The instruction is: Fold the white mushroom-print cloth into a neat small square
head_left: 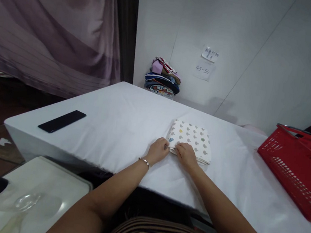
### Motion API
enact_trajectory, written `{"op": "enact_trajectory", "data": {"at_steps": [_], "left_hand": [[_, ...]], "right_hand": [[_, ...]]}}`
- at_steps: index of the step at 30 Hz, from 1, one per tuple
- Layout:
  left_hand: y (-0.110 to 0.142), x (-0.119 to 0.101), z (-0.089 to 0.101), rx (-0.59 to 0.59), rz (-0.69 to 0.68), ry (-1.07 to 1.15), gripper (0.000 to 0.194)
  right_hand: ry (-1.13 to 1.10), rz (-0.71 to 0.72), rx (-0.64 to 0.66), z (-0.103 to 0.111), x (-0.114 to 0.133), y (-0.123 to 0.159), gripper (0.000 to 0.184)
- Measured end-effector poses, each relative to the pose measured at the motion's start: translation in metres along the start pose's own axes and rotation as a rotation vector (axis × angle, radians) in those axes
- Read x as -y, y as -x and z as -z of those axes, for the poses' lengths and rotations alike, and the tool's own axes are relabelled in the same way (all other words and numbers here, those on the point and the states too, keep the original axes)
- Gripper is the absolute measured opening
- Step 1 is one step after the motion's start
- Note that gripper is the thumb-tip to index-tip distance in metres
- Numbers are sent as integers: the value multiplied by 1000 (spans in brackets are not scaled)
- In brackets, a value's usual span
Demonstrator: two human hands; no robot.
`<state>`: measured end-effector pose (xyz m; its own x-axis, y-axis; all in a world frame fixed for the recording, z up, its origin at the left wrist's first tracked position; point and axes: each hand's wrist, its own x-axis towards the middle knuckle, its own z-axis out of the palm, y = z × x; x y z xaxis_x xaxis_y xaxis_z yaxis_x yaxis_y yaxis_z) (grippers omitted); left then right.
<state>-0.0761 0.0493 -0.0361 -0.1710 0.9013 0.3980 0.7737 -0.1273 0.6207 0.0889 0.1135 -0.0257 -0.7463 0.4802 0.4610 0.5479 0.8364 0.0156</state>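
Observation:
A folded white cloth (191,138) with grey, yellow, blue and green printed motifs lies on the white-covered table (110,114). At its near left corner my left hand (158,151) grips the edge with curled fingers, a bracelet (144,161) around that wrist. My right hand (187,155) is closed over the near edge, close beside the left one. The undersides of the fingers and the thumbs are mostly hidden. Layers of the folded cloth show along its near right edge.
A red plastic basket (299,168) stands at the table's right. Toward the left edge lies a dark flat phone-like slab (62,121). Several folded fabrics form a stack (163,78) against the wall, near handwritten paper notes (203,70). A white lid-like surface (47,190) sits low at left.

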Motion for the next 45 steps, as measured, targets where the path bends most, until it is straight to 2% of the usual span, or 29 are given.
{"op": "enact_trajectory", "data": {"at_steps": [4,8,12,15,18,28,32,36,42,45], "left_hand": [[0,-1,0,-3,43,3,8],[-1,2,-1,1,90,35,7],[-2,5,-4,-12,93,52,5],[-2,5,-4,-10,100,59,5],[-2,5,-4,-8,108,67,5],[-3,10,-6,24,86,105,4],[-3,9,-3,77,72,171,8],[-2,10,-2,114,35,212,12],[-3,10,-3,100,34,193,5],[-3,8,-3,103,42,183,5]], "right_hand": [[-44,-16,11,5,2,2,24],[-161,-72,-40,7,12,10,24],[-360,-242,20,-1,29,24,24],[-467,-401,52,-10,38,30,32],[-523,-487,44,-14,41,30,37],[-791,-544,61,-18,53,18,44],[-832,-557,44,-22,54,18,49],[-803,-530,55,-18,48,19,45],[-635,-505,24,-6,37,21,38],[-618,-508,2,-4,37,19,34]]}}
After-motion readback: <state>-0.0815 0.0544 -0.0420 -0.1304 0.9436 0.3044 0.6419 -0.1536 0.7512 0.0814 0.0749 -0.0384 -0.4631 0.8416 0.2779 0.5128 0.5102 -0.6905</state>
